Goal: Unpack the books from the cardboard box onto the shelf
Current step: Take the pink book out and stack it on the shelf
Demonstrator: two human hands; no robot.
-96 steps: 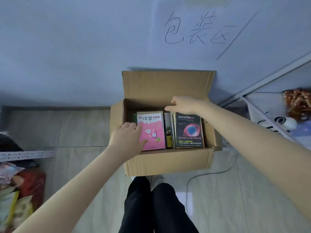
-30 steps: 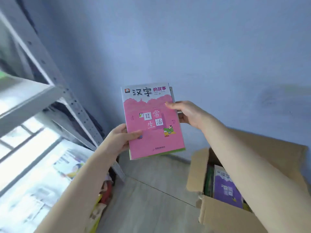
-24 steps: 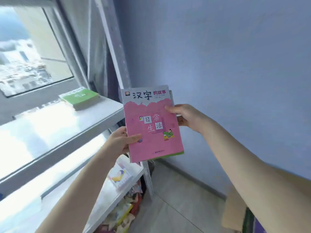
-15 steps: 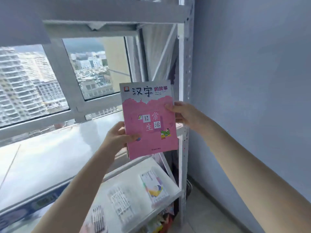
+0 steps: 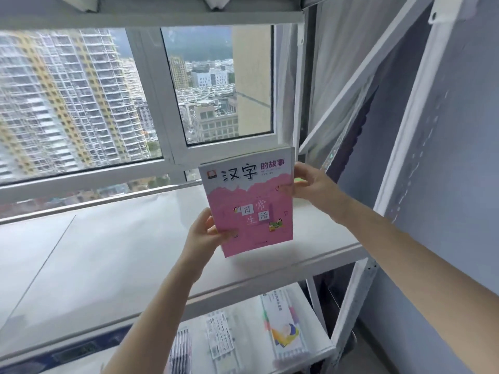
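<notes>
On the left of the view, the shelf (image 5: 108, 265) runs as a flat pale board below the window (image 5: 81, 103). Its front edge slants down toward the lower left. Bare board extends well to the left of the hands.

Moving right, the left hand (image 5: 205, 236) grips the book (image 5: 251, 209) at its lower left corner, thumb on the front cover and fingers curled behind. The book is pink and is held upright over the right end of the shelf. Its long axis is close to vertical, with the top leaning slightly left and the cover facing the camera. Its bottom edge lies just above the front part of the board; contact cannot be confirmed. Under this section, a lower shelf (image 5: 318, 349) carries flat packets (image 5: 283, 327).

The right hand (image 5: 310, 187) pinches the book's upper right edge, thumb on the cover and fingers wrapped behind. Both hands are equally engaged: the left carries the base and the right steers the top.

Further right, a slanted brace (image 5: 351, 85) and a vertical post (image 5: 410, 125) close off the end of the shelf beside the wall (image 5: 459, 184).

Judgement: placement turns on the book's bottom edge and the board directly beneath it. A short descent should seat it. Room to the right is limited by the brace and post, so any sideways adjustment should go left. An upright book without lateral support may tip when it is let go.
</notes>
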